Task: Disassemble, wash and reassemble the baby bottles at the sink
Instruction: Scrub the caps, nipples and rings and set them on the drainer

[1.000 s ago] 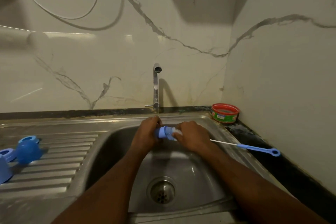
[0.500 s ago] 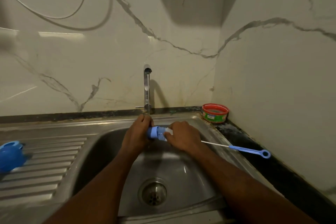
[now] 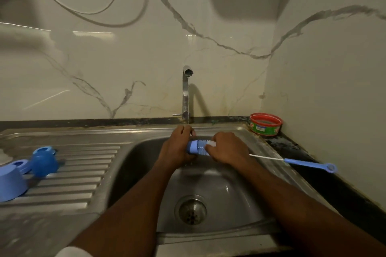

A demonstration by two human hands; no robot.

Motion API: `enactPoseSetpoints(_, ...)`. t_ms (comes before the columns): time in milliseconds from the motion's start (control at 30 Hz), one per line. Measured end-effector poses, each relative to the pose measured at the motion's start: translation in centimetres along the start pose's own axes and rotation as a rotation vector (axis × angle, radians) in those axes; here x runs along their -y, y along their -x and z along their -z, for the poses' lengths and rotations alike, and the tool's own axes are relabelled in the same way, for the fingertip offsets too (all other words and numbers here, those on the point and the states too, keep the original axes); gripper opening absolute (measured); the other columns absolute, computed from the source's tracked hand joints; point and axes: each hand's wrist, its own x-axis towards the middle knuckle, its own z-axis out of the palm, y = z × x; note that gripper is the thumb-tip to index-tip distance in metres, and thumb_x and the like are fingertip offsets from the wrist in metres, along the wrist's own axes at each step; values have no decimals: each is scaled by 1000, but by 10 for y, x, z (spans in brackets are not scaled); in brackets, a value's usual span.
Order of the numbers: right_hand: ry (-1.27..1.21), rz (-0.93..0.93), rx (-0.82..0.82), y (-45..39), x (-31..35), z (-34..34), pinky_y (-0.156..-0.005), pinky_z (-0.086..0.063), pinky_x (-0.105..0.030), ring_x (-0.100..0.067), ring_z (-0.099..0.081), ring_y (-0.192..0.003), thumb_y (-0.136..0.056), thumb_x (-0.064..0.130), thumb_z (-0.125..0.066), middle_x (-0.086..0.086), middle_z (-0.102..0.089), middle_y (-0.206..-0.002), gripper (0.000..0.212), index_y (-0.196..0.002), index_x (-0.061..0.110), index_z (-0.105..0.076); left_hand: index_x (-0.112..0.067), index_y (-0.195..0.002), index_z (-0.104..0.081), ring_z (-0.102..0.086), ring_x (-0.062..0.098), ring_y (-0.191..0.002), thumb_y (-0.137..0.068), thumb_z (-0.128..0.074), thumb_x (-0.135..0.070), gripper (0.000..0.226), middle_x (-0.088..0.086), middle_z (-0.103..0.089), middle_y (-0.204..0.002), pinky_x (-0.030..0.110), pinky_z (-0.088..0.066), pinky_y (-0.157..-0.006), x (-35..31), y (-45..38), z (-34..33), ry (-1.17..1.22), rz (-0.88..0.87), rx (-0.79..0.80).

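Over the steel sink basin (image 3: 211, 183) I hold a baby bottle (image 3: 197, 147) on its side, under the tap (image 3: 186, 94). The bottle has a blue end and a clear ribbed body. My left hand (image 3: 177, 147) grips its blue end. My right hand (image 3: 226, 148) grips the bottle brush (image 3: 292, 161) where it meets the bottle's other end. The brush's white wire and blue handle stick out to the right over the counter. White foam or bristles show at the bottle's mouth.
On the ribbed drainboard (image 3: 79, 173) at the left lie blue bottle parts (image 3: 42, 161) and a pale blue cap or bowl (image 3: 10, 181). A red and green round tub (image 3: 265, 124) sits in the back right corner. The drain (image 3: 192, 210) is below my hands.
My hands and the bottle stay in the same grip over the basin. The camera swung right and then back left, so the blue parts on the drainboard are in fuller view again.
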Motion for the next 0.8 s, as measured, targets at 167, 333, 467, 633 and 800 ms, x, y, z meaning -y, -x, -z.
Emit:
enactPoseSetpoints(167, 36, 51, -52, 3, -5, -1, -79, -46, -26, -13, -57, -85, -98, 49, -58, -1, -68, -104, 34, -119, 23, -66, -21, -142, -46, -50, 15, -127, -90, -75, -27, 59, 2, -50, -140, 34, -42, -110, -7, 8, 0, 191, -38, 377)
enactPoseSetpoints(333, 32, 38, -60, 4, -10, 10, -77, -50, -32, -17, -62, -87, -96, 45, -60, -2, -70, -103, 28, -109, 22, -68, -10, -129, -60, -59, 25, -121, -94, -70, -21, 37, 10, -62, -129, 40, -47, -106, -9, 4, 14, -40, 126, 239)
enactPoseSetpoints(467, 95, 84, 11, 4, -20, 20, -81, -54, -35, -20, -66, -92, -94, 41, -61, -2, -71, -104, 27, -105, 19, -70, -15, -133, -61, -53, 27, -124, -91, -72, -29, 45, 9, -57, -133, 42, -45, -107, -2, 5, 17, -218, 188, 295)
enactPoseSetpoints(633, 163, 77, 29, 8, -15, 19, -86, -55, -40, -23, -66, -97, -91, 44, -63, -2, -68, -107, 28, -108, 22, -67, -18, -136, -57, -55, 23, -122, -86, -76, -39, 57, 9, -60, -134, 41, -47, -105, -10, 3, 11, -147, 226, 335)
enactPoseSetpoints(800, 174, 57, 45, 10, -14, 19, -87, -54, -39, -22, -65, -98, -93, 42, -64, -3, -67, -109, 29, -112, 21, -67, -17, -129, -55, -56, 18, -112, -80, -84, -34, 59, 3, -58, -126, 32, -48, -95, -8, 6, 10, -78, 288, 205)
